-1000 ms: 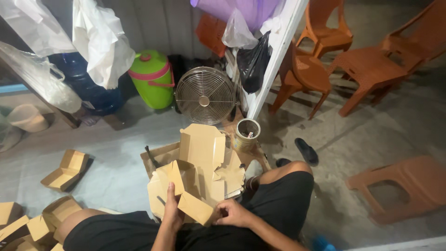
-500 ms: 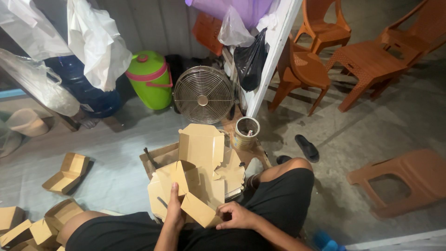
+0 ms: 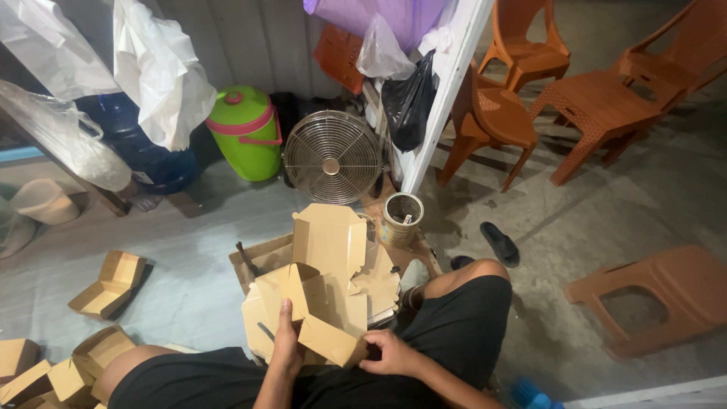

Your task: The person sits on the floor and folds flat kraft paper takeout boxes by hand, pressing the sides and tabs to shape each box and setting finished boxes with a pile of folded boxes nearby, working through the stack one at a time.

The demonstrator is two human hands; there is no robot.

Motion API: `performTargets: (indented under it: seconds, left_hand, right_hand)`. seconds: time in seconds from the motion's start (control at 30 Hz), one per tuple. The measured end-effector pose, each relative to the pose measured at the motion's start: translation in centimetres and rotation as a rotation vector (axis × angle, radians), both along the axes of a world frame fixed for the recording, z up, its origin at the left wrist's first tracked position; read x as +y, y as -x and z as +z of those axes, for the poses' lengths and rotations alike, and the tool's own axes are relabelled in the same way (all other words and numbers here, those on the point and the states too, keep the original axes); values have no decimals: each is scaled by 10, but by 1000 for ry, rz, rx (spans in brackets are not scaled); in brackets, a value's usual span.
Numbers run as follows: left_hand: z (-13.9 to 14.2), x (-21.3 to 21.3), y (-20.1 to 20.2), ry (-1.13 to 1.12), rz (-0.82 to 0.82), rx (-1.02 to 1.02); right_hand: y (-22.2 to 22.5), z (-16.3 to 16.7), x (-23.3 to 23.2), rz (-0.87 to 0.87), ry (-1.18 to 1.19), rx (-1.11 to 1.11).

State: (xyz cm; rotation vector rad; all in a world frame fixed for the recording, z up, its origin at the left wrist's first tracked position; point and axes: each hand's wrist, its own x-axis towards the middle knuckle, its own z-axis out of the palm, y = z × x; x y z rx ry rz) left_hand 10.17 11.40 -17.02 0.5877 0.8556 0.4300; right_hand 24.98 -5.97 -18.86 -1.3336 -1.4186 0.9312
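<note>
Folding the cardboard box [image 3: 303,310] on my lap, I keep my left hand [image 3: 284,348] clamped on its middle panel, fingers wrapped, while my right hand [image 3: 390,352] pinches the lower flap's corner; creasing squarely should matter.

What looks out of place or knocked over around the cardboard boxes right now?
One brown plastic stool lies tipped on its side at the right, legs off the floor. A single black sandal lies alone near the knee. Both hands grip a half-folded cardboard box; nothing looks spilled.
</note>
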Motion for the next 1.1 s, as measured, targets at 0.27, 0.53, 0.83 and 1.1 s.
performTargets:
  seconds: [0.27,0.53,0.83,1.1]
  left_hand:
    - [1,-1,0,12,10,11]
    - [1,0,0,33,-6,52]
    - [1,-4,-2,-30,-25,53]
    - [0,-4,0,60,0,37]
  right_hand:
    - [-4,-1,-8,-68,-58,-191]
    - [-3,0,-7,-99,-70,-148]
    - [1,-2,-4,-229,85,-100]
    - [5,-3,-7,-295,-3,110]
